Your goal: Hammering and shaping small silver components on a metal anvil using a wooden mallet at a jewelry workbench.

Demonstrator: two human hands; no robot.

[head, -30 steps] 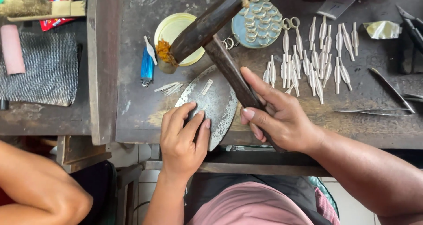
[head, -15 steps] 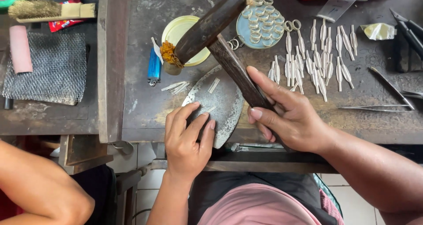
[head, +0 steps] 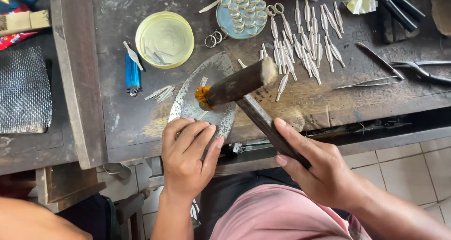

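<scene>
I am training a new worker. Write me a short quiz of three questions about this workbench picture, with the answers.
1. True or false: the right hand grips the mallet handle.
2. What does the left hand press on? A) metal plate B) blue lighter C) tweezers
3. Fill in: the round yellow lid lies ____ the metal plate from the person.

Key: 1 true; 2 A; 3 beyond.

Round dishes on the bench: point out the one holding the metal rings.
The blue dish at the top centre, crowded with small silver rings. The yellow dish to its left holds only a few thin metal strips.
</scene>
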